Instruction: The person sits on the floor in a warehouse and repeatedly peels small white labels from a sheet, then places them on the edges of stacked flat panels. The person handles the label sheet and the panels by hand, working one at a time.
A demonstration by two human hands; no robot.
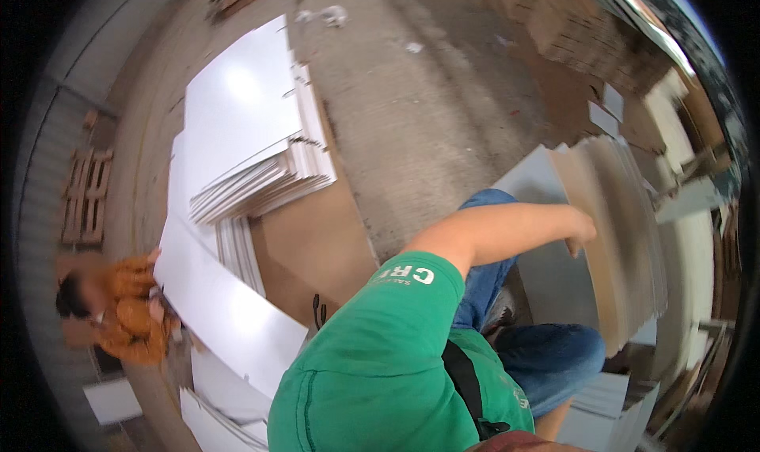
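Observation:
My left arm, in a green short sleeve, reaches across to the right. At its end my left hand is closed, with bent fingers pointing down against a stack of cardboard sheets. These sheets stand tilted in front of my knees, brown on one face, with layered edges at the right that look smeared by motion. Grey sheet faces show on the near side of the stack, under my arm. Only a bit of bare skin shows below my right knee; my right hand is out of view.
Left of me, a pile of white sheets lies on brown board. A person in an orange-brown jacket holds a long white sheet. A wooden pallet stands far left. More grey sheets lie at lower right.

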